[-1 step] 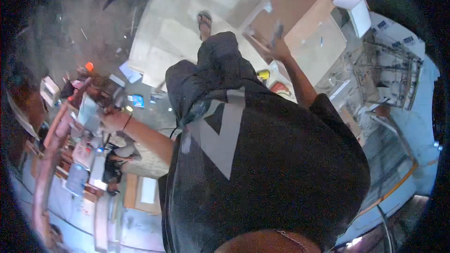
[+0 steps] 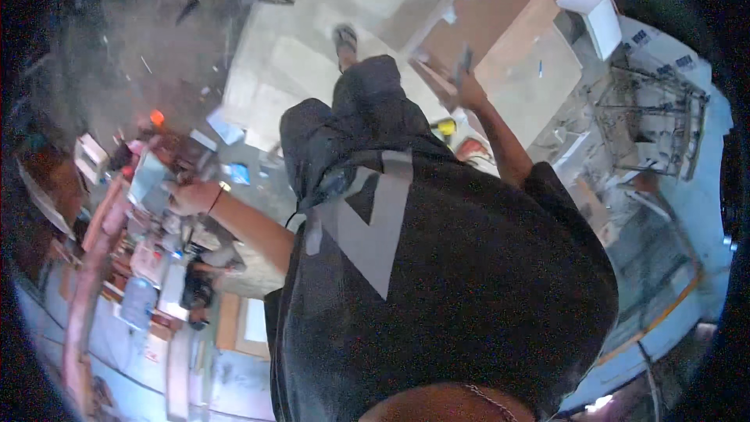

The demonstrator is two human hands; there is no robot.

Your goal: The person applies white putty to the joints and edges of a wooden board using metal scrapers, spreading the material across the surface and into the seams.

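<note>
My right hand (image 2: 471,94) is closed around a narrow dark grey object (image 2: 463,64) that sticks up past the fingers; its kind is too blurred to make out. Beside that hand a small brown board (image 2: 434,82) lies tilted at the edge of a large brown panel (image 2: 476,19). Stretched out to the left, my left hand (image 2: 190,197) is at a pale bluish flat piece (image 2: 147,177). Blur smears its fingers, so whether they grip the piece cannot be told. A dark band circles the left wrist.
A yellow object (image 2: 445,126) and a red one (image 2: 471,148) lie near my right forearm. Another person (image 2: 199,289) is at the lower left, by a cluttered bench. A metal frame (image 2: 652,121) and a white box (image 2: 594,19) stand at right. Pale boards (image 2: 266,70) cover the floor ahead.
The whole view has shifted slightly, with the left-side clutter a little farther right. Both hands stay in nearly the same places, and nothing has visibly been picked up or let go.
</note>
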